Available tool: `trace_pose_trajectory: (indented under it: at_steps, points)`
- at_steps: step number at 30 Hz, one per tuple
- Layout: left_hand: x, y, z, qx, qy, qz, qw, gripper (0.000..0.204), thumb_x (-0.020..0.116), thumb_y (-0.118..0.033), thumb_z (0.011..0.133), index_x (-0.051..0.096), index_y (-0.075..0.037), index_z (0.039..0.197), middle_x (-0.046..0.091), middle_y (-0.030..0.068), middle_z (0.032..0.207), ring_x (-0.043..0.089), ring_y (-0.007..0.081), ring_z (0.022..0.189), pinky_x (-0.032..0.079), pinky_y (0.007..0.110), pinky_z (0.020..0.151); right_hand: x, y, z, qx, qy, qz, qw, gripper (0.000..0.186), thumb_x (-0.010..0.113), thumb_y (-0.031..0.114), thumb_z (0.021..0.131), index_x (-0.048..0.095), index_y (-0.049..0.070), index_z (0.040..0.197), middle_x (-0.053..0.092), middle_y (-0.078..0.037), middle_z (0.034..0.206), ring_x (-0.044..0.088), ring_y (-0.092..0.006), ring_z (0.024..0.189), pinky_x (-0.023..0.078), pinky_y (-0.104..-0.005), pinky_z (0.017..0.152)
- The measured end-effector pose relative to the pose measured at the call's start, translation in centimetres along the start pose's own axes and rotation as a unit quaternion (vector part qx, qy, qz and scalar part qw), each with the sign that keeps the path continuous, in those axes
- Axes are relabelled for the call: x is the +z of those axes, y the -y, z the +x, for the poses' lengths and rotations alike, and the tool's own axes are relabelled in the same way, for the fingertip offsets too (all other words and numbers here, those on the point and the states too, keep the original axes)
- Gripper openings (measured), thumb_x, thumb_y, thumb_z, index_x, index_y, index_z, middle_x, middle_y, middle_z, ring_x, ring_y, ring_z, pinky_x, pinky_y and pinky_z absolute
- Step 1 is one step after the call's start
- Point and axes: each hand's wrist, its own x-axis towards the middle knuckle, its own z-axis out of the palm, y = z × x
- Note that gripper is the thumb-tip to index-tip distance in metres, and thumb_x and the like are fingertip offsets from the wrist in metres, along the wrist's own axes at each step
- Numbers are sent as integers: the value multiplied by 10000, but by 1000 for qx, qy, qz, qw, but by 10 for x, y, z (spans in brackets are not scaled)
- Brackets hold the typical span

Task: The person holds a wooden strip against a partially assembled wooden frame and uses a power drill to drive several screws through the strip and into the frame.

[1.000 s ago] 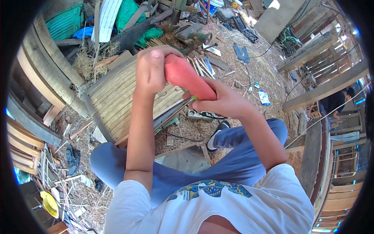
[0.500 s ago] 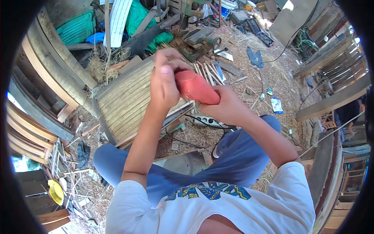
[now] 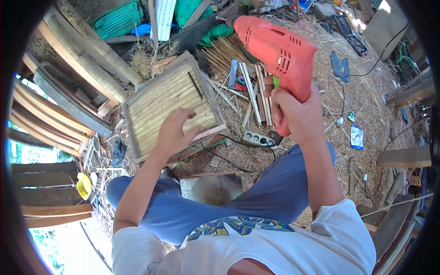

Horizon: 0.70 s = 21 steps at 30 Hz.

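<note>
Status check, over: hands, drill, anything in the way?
Right hand gripping red drill, chuck pointing forward-left. Left hand empty, over slatted wooden panel. Power strip on ground below.

The slatted panel (image 3: 160,112) is matt, rough-looking wood. To its upper right, the drill (image 3: 286,50) has a smooth red plastic housing with a soft sheen and a dull, metal-looking chuck (image 3: 229,20). Right of the panel lie raw, unvarnished wooden strips (image 3: 251,94); off its lower right corner, a power strip (image 3: 253,138) is pale, smooth plastic. Above the panel, the green crate (image 3: 120,20) is ribbed plastic; below it, the trousers (image 3: 275,183) are matt blue cloth.
</note>
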Motion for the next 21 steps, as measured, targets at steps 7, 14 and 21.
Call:
trace_pose_trajectory:
  at_steps: [7, 14, 21]
  points:
    - [31, 10, -25, 152, 79, 130, 977, 398, 836, -292, 901, 693, -83, 1208, 654, 134, 1076, 651, 378, 994, 519, 494, 862, 0, -4, -3, 12, 45, 20, 999, 338, 636, 12, 919, 671, -74, 1244, 722, -139, 966, 547, -98, 480, 455, -282, 458]
    - [35, 40, -33, 115, 57, 70, 989, 186, 736, -163, 986, 697, -88, 1151, 666, 128, 1048, 670, 383, 985, 549, 489, 843, -3, -4, -14, 53, 40, 33, 997, 328, 636, 30, 924, 678, -64, 1236, 709, -126, 960, 548, -106, 471, 475, -303, 447]
    - [13, 60, -39, 101, 74, 89, 988, 160, 707, -170, 1012, 703, -87, 1150, 654, 128, 1014, 681, 376, 940, 572, 484, 802, 5, -13, -10, 39, 28, 17, 999, 310, 628, 32, 922, 683, -59, 1213, 695, -117, 953, 540, -109, 471, 469, -305, 440]
